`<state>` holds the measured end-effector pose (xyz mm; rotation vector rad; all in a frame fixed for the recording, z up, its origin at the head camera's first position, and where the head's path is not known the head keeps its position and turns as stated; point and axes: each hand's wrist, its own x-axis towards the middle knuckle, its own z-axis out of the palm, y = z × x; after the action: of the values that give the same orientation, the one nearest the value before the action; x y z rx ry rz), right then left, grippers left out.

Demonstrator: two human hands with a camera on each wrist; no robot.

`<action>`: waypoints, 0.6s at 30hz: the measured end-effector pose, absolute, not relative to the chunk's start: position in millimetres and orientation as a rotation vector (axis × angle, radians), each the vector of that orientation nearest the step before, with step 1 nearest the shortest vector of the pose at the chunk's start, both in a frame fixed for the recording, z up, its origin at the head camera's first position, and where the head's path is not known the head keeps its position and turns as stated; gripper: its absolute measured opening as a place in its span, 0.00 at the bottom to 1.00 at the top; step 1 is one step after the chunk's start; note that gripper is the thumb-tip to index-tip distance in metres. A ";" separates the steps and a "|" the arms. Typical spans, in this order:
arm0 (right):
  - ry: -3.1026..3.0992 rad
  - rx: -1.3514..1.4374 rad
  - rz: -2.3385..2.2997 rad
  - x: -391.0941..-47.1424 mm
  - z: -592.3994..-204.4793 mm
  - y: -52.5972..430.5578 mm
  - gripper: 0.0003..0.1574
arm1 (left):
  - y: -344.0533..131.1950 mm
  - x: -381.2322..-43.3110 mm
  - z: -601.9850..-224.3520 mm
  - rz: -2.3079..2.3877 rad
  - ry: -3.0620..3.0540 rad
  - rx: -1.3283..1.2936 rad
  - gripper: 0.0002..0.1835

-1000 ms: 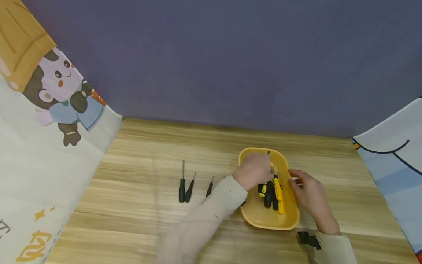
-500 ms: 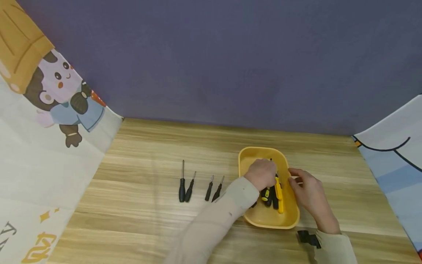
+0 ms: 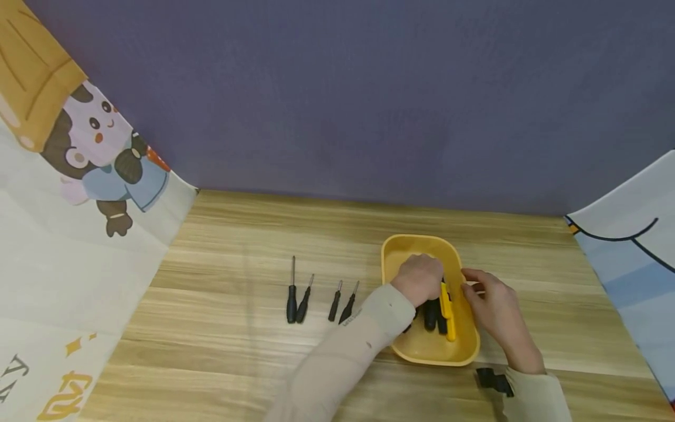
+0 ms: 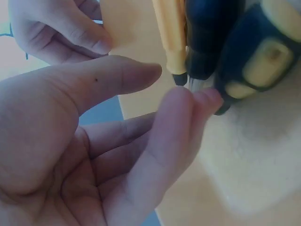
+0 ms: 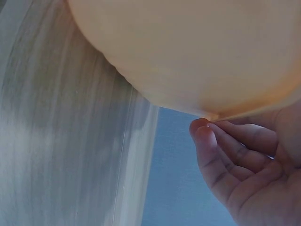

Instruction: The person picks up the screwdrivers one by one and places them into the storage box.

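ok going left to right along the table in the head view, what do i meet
Longest black screwdriver, second black screwdriver, third black screwdriver, fourth black screwdriver, yellow tray, right hand.

1. The left hand [image 3: 420, 276] reaches into a yellow tray [image 3: 427, 350], its fingers hidden from above.
2. The right hand [image 3: 493, 302] holds the tray's right rim.
3. Inside the tray, a yellow tool [image 3: 447, 310] lies beside black handles [image 3: 429, 316].
4. Left of the tray, four black-handled screwdrivers [image 3: 292, 303] lie in two pairs on the wood-grain surface [image 3: 211, 328], tips pointing away from the person.
5. A black strap [image 3: 494, 382] sits beside the right sleeve [image 3: 535, 395].
6. A dark backdrop [image 3: 337, 105] stands behind the surface.
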<state>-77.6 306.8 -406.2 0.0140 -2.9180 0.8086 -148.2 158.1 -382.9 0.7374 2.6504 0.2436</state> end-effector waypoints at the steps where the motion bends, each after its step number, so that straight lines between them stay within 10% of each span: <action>1: -2.917 0.012 0.812 -77.6 -406.1 307.0 0.20 | 157.3 -148.0 -381.4 0.245 2.654 0.745 0.11; 18: -2.909 -0.008 0.818 -78.2 -405.1 305.2 0.20 | 92.7 -130.1 -347.2 0.453 2.723 0.860 0.20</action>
<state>-78.2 305.2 -405.1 -0.0080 -2.9093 0.8182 -130.1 92.7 -347.2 0.8602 2.7232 0.4532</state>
